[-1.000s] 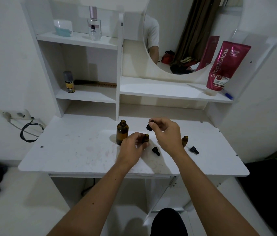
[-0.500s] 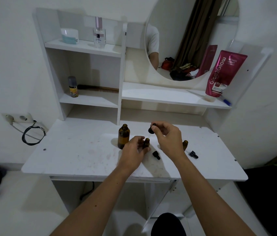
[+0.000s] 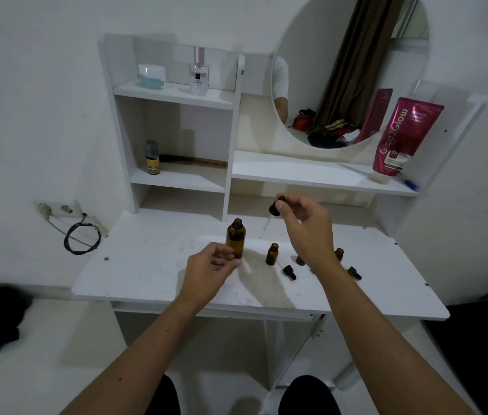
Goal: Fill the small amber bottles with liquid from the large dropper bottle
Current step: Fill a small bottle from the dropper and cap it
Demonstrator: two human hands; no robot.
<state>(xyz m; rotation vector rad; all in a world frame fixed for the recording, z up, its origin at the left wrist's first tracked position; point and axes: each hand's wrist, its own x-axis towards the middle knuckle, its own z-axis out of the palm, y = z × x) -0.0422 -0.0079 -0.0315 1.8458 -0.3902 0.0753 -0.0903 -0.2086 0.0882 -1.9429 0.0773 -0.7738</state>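
The large dropper bottle (image 3: 235, 238) stands uncapped on the white table (image 3: 152, 265), just beyond the left hand (image 3: 211, 272); the nearest small amber bottle (image 3: 271, 254) stands open to its right, apart from both hands; another small bottle (image 3: 339, 253) shows past the right wrist, with two black caps (image 3: 289, 272) lying near; the right hand (image 3: 305, 226) pinches the dropper (image 3: 270, 218) by its bulb, pipette hanging above the table between the two bottles; the left hand hangs loosely curled, grasping nothing. The step looks like a transfer between bottles; next, the tip wants lining up over a narrow neck, with the left hand steadying that bottle.
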